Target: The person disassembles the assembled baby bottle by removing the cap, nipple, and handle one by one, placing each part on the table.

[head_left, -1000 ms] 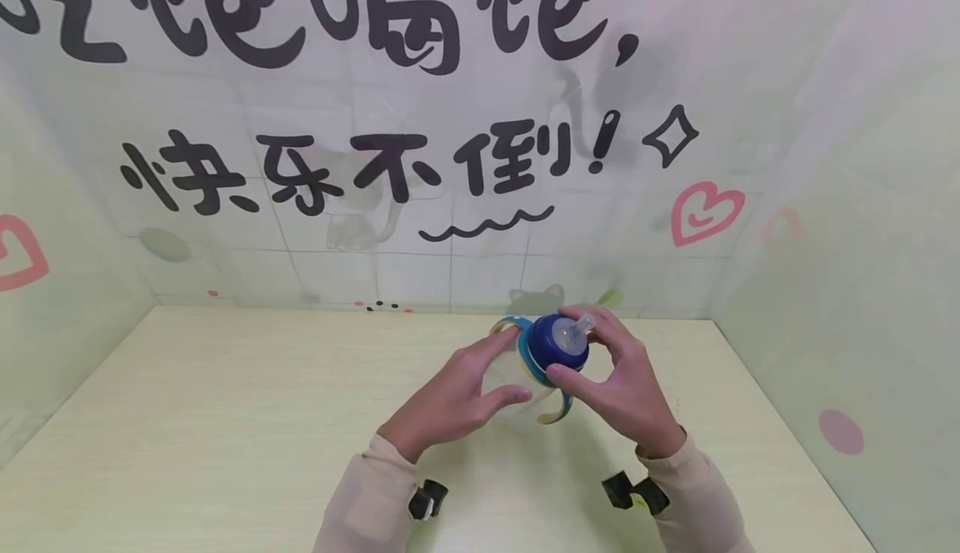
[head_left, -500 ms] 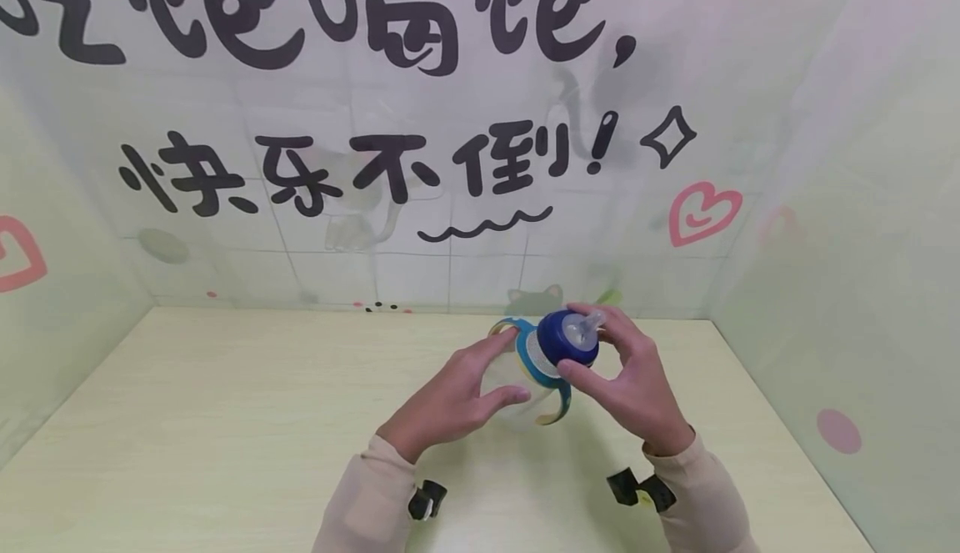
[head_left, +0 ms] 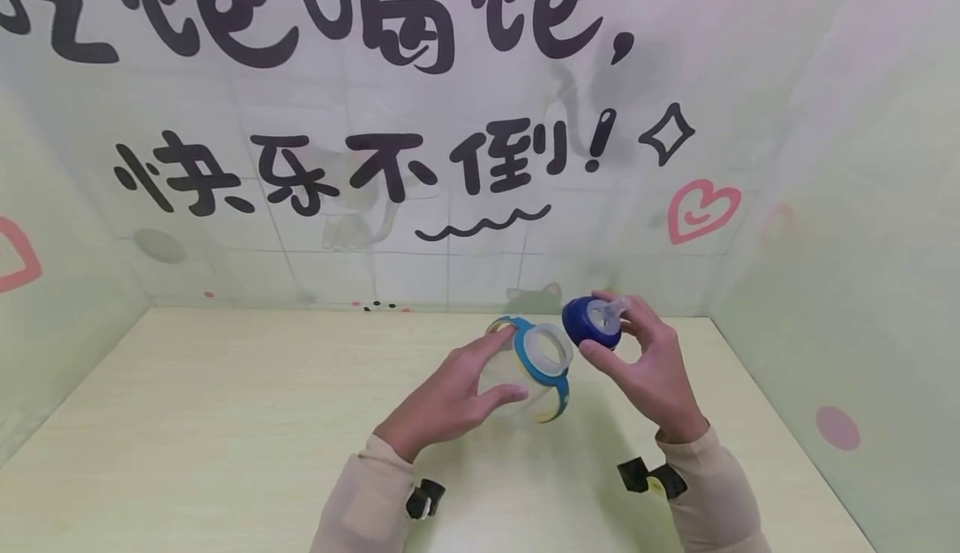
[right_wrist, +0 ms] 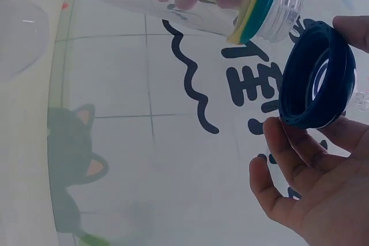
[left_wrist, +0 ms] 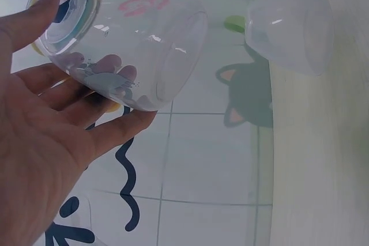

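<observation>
A clear baby bottle (head_left: 501, 369) with a blue and yellow handle collar (head_left: 529, 361) lies tilted in my left hand (head_left: 446, 399), its open mouth facing right. The left wrist view shows the fingers of this hand (left_wrist: 52, 136) curled around the transparent bottle (left_wrist: 173, 33), which has printed pictures. Just right of the mouth, my right hand (head_left: 648, 369) pinches the dark blue screw ring (head_left: 581, 322) with its clear teat (head_left: 615, 309) between thumb and fingers. From the right wrist, the hollow underside of the ring (right_wrist: 331, 44) shows, apart from the threaded bottle neck (right_wrist: 283, 12).
A translucent dome-shaped cover (left_wrist: 291, 33) stands on the pale wooden table (head_left: 262, 419); the right wrist view shows it at the left edge. Behind the table rises a printed backdrop (head_left: 360, 269) with large characters, and side panels flank it.
The ring with its teat has come off the bottle neck and moved right and slightly up with my right hand, exposing the mouth. My left hand and the bottle have stayed almost in place.
</observation>
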Tool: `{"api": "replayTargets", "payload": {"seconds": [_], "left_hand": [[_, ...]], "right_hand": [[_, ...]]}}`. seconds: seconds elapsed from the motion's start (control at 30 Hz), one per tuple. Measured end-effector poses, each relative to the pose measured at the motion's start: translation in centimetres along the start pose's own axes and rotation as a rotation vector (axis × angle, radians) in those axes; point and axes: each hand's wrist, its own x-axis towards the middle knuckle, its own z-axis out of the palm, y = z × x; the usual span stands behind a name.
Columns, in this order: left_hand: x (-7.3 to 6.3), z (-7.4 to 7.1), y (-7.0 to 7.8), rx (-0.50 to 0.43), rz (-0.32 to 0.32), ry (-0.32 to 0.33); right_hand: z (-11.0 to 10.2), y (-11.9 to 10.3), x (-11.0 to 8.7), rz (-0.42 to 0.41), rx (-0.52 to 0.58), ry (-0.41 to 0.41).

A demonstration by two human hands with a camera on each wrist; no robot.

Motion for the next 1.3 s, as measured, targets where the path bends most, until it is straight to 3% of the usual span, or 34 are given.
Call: {"api": "replayTargets", "payload": {"seconds": [0.23,0.6,0.9,1.3], "left_hand": [[-0.2,-0.2,0.1,0.016,0.025,0.015],[-0.2,-0.3,-0.1,0.006,0.036,0.025],[-0.2,-0.5,-0.1,0.009,0.024,0.033],[-0.1,-0.6,-0.3,0.020,0.029,0.039]], "right_hand": [[0.2,1.7,0.3,0.062,-0.065,0.008],[0.7,3.6,0.5,0.161,-0.104,-0.055],[1.4,4.4,0.2,0.246,-0.225,-0.170],[1.9,6.0,-0.4,0.309,-0.285,-0.321]]}}
